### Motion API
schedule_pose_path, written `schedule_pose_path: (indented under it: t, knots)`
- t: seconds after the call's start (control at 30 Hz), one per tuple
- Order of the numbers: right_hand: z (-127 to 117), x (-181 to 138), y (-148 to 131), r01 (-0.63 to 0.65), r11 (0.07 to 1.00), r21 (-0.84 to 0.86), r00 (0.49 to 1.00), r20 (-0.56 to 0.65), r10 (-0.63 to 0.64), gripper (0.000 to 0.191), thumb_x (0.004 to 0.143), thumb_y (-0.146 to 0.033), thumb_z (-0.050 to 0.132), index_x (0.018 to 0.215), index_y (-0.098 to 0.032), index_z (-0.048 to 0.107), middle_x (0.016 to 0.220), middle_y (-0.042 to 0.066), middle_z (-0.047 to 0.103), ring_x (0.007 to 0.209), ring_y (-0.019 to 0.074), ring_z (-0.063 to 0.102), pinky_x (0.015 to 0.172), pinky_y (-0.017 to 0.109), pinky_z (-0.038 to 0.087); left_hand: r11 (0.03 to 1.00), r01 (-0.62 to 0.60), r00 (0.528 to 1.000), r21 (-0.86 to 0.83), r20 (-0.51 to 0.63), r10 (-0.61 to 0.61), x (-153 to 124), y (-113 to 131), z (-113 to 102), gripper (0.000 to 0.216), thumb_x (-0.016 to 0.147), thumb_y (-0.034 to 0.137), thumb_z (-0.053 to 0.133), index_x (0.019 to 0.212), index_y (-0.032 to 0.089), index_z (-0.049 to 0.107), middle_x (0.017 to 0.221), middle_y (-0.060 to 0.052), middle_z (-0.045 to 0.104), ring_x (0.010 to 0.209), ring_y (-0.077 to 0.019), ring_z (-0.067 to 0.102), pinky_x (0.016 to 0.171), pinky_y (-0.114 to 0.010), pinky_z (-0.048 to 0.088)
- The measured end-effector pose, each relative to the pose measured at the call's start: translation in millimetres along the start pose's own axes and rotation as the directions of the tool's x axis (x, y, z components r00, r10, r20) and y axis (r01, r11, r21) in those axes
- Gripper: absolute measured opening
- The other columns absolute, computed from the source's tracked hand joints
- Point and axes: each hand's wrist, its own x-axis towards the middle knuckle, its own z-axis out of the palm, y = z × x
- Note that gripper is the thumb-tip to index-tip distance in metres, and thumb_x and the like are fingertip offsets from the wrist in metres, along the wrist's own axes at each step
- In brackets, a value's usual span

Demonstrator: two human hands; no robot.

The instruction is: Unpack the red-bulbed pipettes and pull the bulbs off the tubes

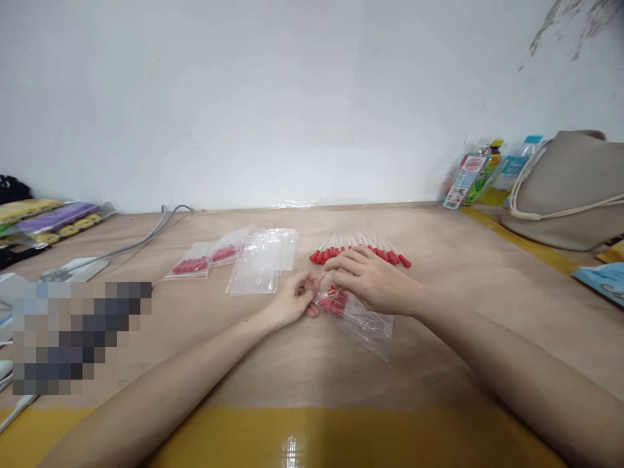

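Note:
My left hand [297, 300] is closed in a pinch on the left end of a small clear plastic bag [363, 323] that lies on the brown table and holds several red-tipped sticks. My right hand [369, 278] rests on the same bag, fingers pressed on its upper edge. Just behind my right hand lies a row of loose red-tipped sticks [361, 249]. To the left are empty clear bags [260, 261] and filled bags with red tips [205, 258].
A grey cable [141, 239] runs along the back left. Packets in yellow and purple [53, 220] lie at the far left. Bottles [480, 172] and a beige bag [570, 188] stand at the back right. Yellow tape [312, 437] marks the front table edge.

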Motion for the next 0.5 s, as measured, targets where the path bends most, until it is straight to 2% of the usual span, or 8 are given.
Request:
schedule_pose_path:
  t: [0.1,0.2,0.3,0.37,0.43,0.5]
  knots:
    - [2,-4,-1,-0.053,0.998,0.040,0.999,0.008,0.053,0.020,0.086,-0.012,0.039,0.096,-0.019,0.055,0.114,0.006,0.055,0.100,0.0190,0.047,0.081,0.035,0.035,0.975,-0.112,0.994,0.191,0.014,0.111,0,-4,-1,0.015,0.079,0.017,0.044,0.084,0.013,0.058,0.065,0.000,0.057,0.049,-0.0086,0.053,0.050,-0.021,0.043]
    - [10,-14,-4,-0.177,0.979,0.100,0.984,-0.009,0.179,0.015,0.086,-0.026,0.046,0.094,-0.018,0.055,0.109,0.008,0.055,0.093,0.0193,0.050,0.076,0.034,0.037,0.893,-0.226,0.971,0.390,0.016,0.239,-1,-5,-2,0.024,0.079,0.014,0.044,0.090,0.015,0.065,0.074,-0.003,0.060,0.063,-0.0120,0.053,0.059,-0.023,0.042]
    - [16,-30,-10,-0.325,0.925,0.197,0.945,0.041,0.324,0.040,0.076,-0.048,0.055,0.102,-0.017,0.054,0.100,0.010,0.054,0.085,0.0198,0.052,0.069,0.032,0.040,0.820,-0.285,0.948,0.496,0.022,0.316,-5,-4,-1,0.025,0.079,0.014,0.044,0.090,0.017,0.067,0.075,-0.003,0.056,0.071,-0.0139,0.051,0.065,-0.024,0.040]
    - [16,-40,-13,-0.405,0.880,0.248,0.914,0.097,0.393,0.056,0.069,-0.056,0.058,0.109,-0.016,0.052,0.096,0.009,0.053,0.081,0.0200,0.052,0.066,0.032,0.042,0.778,-0.301,0.934,0.551,0.007,0.356,-8,-4,1,0.024,0.079,0.014,0.045,0.087,0.018,0.067,0.079,-0.003,0.054,0.077,-0.0150,0.050,0.070,-0.026,0.040]
    - [15,-48,-16,-0.451,0.845,0.289,0.893,0.146,0.427,0.062,0.066,-0.057,0.061,0.112,-0.017,0.051,0.095,0.009,0.053,0.079,0.0196,0.053,0.066,0.033,0.044,0.747,-0.311,0.921,0.588,-0.009,0.390,-11,-3,3,0.024,0.078,0.013,0.046,0.088,0.019,0.067,0.083,-0.003,0.052,0.083,-0.0162,0.049,0.074,-0.027,0.040]
    - [15,-53,-18,-0.464,0.817,0.342,0.886,0.174,0.430,0.060,0.066,-0.054,0.062,0.114,-0.019,0.051,0.096,0.008,0.052,0.080,0.0188,0.053,0.068,0.033,0.045,0.738,-0.332,0.913,0.587,0.004,0.408,-13,-2,4,0.027,0.079,0.013,0.046,0.095,0.021,0.066,0.086,-0.004,0.052,0.084,-0.0163,0.049,0.076,-0.028,0.041]
